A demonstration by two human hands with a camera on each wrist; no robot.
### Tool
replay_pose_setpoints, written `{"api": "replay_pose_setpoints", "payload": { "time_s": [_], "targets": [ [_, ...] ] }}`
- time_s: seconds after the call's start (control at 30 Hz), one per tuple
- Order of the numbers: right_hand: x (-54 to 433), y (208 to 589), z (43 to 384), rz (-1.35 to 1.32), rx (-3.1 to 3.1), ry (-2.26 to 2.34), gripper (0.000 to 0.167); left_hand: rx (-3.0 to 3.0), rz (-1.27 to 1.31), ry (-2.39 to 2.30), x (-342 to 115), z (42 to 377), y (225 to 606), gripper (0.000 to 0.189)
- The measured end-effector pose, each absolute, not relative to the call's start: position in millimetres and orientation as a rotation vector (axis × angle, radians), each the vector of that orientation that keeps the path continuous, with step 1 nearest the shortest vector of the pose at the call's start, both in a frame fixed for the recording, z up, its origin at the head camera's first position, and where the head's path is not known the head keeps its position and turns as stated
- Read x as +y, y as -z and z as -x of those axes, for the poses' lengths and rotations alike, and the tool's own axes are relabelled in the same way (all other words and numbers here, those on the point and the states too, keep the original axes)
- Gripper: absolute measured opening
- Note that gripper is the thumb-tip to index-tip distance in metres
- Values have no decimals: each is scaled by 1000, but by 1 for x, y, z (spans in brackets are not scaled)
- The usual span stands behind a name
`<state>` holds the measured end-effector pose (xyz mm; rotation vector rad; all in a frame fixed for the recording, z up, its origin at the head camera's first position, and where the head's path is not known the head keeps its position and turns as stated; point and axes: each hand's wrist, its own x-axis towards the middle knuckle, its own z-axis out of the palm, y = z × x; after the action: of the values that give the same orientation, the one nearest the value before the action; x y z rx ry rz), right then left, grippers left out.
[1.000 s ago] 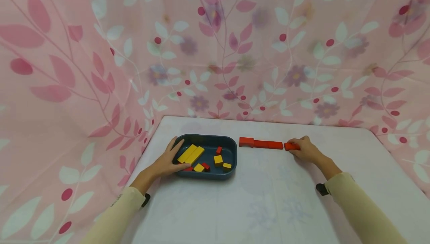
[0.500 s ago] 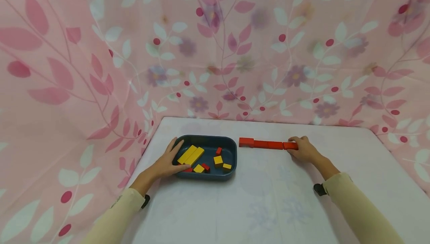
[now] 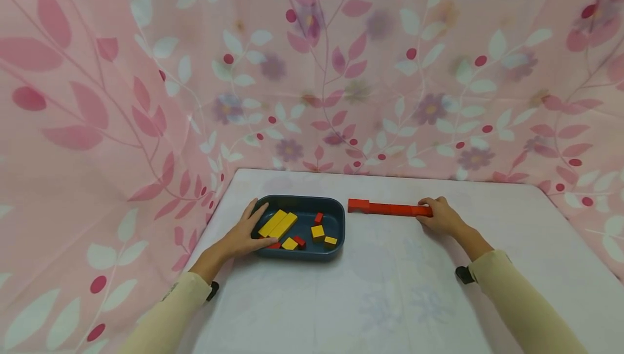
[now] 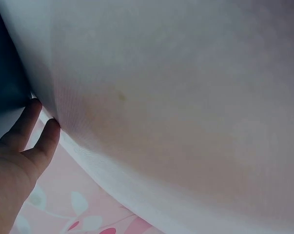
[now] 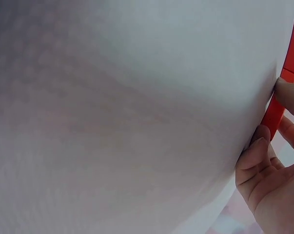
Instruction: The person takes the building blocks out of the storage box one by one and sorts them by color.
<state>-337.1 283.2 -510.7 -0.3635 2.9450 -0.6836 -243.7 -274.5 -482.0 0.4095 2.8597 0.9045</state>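
Along the table's far side runs a row of red blocks (image 3: 390,209), with a wider, taller red block (image 3: 358,205) at its left end. At the right end my right hand (image 3: 441,217) pinches a red block (image 5: 273,116) between thumb and fingers, and it touches the row. On the left, a dark blue tray (image 3: 304,256) has my left hand (image 3: 241,239) resting over its left end, fingers and thumb spread and fairly straight. Two of those fingers (image 4: 47,144) show beside the tray wall in the left wrist view.
Inside the tray lie two long yellow blocks (image 3: 283,226), several smaller yellow blocks (image 3: 317,233) and a few small red blocks (image 3: 318,218). A white cloth covers the table (image 3: 370,294). Pink floral curtains (image 3: 341,72) rise behind it and on the left.
My right hand has moved slightly left with its red block, closing the small gap to the row. My left hand and the tray have stayed in place.
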Motion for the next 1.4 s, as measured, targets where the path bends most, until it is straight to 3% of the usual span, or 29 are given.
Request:
{"api": "replay_pose_setpoints", "payload": {
  "time_s": [0.5,1.1,1.4],
  "targets": [
    [288,510,335,352,2936,669,46,2836,-419,-919,-272,244,481,104],
    [288,487,317,292,2976,591,69,2842,-410,-878,-272,246,476,104],
    [284,483,305,468,3139,529,75,2853,-405,-879,-274,243,479,105]
  ]
}}
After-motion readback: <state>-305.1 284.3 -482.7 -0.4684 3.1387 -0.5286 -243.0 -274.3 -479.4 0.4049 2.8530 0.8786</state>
